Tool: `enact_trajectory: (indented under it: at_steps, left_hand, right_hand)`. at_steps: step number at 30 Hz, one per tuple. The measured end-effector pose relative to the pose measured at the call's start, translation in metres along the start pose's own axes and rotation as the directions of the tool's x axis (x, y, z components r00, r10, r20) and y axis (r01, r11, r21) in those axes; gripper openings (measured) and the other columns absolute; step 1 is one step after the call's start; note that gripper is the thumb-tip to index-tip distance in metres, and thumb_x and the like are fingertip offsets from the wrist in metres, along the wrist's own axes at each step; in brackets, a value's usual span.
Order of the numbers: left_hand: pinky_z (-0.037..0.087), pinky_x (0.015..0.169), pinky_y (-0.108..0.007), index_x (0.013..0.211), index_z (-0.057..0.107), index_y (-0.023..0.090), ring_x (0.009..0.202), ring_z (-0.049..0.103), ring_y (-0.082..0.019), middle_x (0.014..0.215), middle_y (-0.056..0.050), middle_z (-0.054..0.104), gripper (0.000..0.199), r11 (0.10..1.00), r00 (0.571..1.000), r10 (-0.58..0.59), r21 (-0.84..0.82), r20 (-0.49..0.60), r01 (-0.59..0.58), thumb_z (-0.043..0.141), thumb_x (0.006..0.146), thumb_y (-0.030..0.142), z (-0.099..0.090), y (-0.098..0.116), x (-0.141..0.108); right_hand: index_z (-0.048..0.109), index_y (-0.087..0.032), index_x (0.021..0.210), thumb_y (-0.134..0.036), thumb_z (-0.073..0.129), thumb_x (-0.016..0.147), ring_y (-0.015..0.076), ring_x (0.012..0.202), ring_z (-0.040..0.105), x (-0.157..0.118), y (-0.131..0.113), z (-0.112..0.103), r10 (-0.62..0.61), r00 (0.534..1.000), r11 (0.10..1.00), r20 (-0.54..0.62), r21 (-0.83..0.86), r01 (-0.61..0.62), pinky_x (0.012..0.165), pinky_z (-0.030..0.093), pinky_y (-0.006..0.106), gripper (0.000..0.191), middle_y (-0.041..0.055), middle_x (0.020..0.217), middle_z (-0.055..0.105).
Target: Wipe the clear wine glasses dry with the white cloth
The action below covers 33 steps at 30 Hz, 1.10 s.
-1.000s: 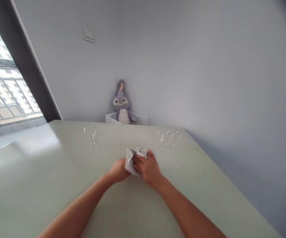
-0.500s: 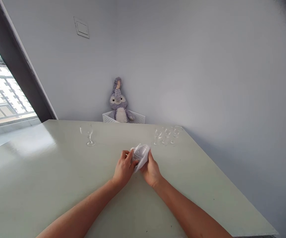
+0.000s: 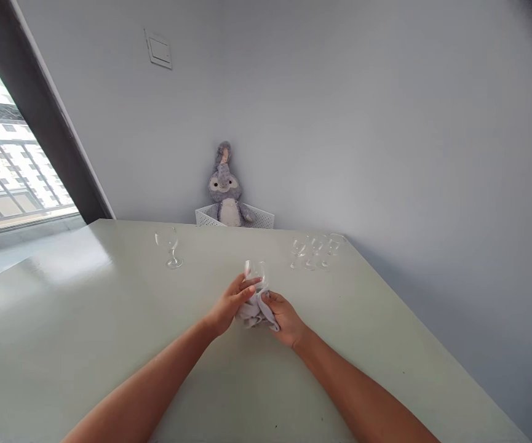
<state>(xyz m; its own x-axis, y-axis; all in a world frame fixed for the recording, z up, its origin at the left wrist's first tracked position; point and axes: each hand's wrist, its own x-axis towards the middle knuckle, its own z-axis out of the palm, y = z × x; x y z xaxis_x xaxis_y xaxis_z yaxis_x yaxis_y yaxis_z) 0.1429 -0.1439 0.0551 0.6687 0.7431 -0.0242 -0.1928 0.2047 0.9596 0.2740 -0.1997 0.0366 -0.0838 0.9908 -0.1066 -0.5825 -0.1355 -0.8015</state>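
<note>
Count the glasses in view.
5. One glass stands alone on the left; three glasses cluster on the right; a fifth glass is between the left hand and right hand, partly covered by cloth.

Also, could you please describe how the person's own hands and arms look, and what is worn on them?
The left hand and the right hand are bare, without gloves. No sleeve shows on either forearm, and I see no watch, bracelet or ring. The fingers are partly hidden, so small details cannot be told.
</note>
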Motion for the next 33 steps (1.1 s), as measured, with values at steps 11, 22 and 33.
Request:
enact_trajectory:
  at_steps: [11,22,33]
  left_hand:
    - [0.046,0.070,-0.030,0.113,0.037,0.021,0.086,0.059,-0.018,0.119,-0.013,0.051,0.051,0.958,0.915,0.287,0.058,-0.283,-0.282,0.061,0.072,0.039,-0.013,0.010,0.007]
    - [0.050,0.071,-0.034,0.117,0.026,0.025,0.093,0.055,-0.017,0.126,-0.013,0.038,0.056,0.610,0.643,0.755,0.496,-0.128,-0.618,0.061,0.074,0.029,0.000,-0.002,-0.003]
    - [0.045,0.082,-0.042,0.127,0.016,0.029,0.104,0.052,-0.022,0.123,-0.014,0.045,0.064,0.211,0.468,0.862,0.700,0.196,-0.682,0.056,0.077,0.021,0.002,-0.017,-0.005]
  right_hand:
    - [0.059,-0.016,0.072,-0.035,0.073,0.062,0.0130,0.058,0.057,0.013,-0.007,-0.015,-0.065,0.936,0.990,-0.347,0.094,0.103,0.056,0.045,0.026,0.025,-0.0005,0.063,0.062]
    - [0.058,-0.017,0.090,-0.058,0.049,0.075,0.0130,0.043,0.052,-0.009,0.009,0.013,0.105,0.993,0.944,0.045,-0.317,-0.085,0.039,0.037,0.023,0.044,0.0014,0.060,0.060]
    - [0.061,-0.026,0.093,-0.031,0.053,0.076,0.0143,0.061,0.045,-0.015,-0.011,0.003,-0.581,0.808,0.280,0.100,-0.907,0.314,0.061,0.038,0.028,0.020,0.0009,0.076,0.052]
